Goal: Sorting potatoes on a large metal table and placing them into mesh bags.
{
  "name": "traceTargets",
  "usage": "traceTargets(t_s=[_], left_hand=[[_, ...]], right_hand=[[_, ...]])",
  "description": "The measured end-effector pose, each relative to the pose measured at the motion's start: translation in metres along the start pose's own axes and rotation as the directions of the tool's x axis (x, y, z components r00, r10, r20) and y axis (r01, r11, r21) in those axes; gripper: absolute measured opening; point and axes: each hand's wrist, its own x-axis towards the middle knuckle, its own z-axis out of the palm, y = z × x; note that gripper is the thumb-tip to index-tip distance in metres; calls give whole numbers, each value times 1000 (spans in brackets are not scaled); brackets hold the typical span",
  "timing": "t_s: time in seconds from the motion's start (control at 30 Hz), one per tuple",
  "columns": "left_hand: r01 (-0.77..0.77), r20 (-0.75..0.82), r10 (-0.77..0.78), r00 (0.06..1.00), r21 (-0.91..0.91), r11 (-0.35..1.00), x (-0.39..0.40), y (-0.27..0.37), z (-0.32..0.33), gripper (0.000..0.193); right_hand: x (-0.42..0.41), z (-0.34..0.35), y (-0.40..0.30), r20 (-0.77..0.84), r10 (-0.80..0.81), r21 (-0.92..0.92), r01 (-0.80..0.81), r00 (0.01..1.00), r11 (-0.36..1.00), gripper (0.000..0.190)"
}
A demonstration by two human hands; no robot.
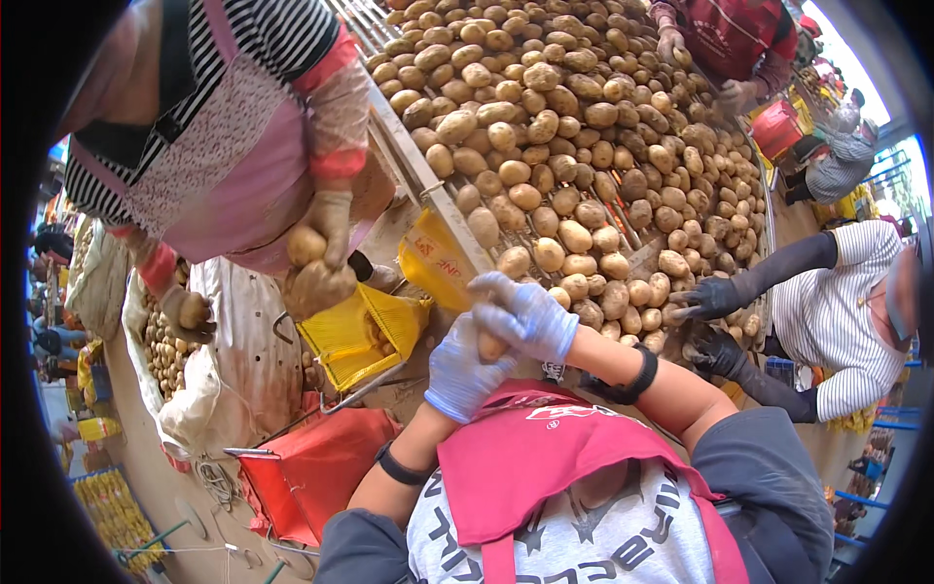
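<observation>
Both my hands wear thin blue gloves and meet in front of my pink apron, at the near end of a table heaped with potatoes (576, 237). My left hand (467, 365) is closed around a potato (491, 346). My right hand (529, 314) lies over that same potato from above, its fingers blurred; whether they press on it is unclear. Just beyond my hands hangs a yellow printed bag (430, 255) at the table's metal edge (438, 193). A yellow mesh bag (357, 336) with potatoes inside stands open in a metal frame to the left.
On the left, a person in a pink apron (219, 153) holds potatoes beside a large white sack (248, 358). A red container (321, 467) stands at lower left. Dark-gloved hands of a co-worker (711, 299) reach onto the table from the right. Another person (730, 44) works at the far side.
</observation>
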Motion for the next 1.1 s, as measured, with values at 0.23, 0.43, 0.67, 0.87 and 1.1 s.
traceTargets(t_s=[0.23,0.43,0.67,0.87,1.1], left_hand=[[663,537,-468,702,-732,155,13,-4,2,40],[363,577,-212,789,-716,-596,35,-14,3,42],[255,397,-590,704,-915,-312,26,-55,-11,32],[201,312,-480,820,-942,-269,-27,-215,-90,38],[205,-6,-953,303,-976,72,1,-199,-46,60]], right_hand=[[25,-42,30,-484,6,-196,-114,875,974,24],[-16,-3,14,-461,-450,-156,429,764,889,27],[-22,12,20,-246,-376,-330,287,893,899,18],[-66,-40,92,-269,22,-387,-129,963,913,32],[-84,-85,164,-283,13,-779,-238,959,581,60]])
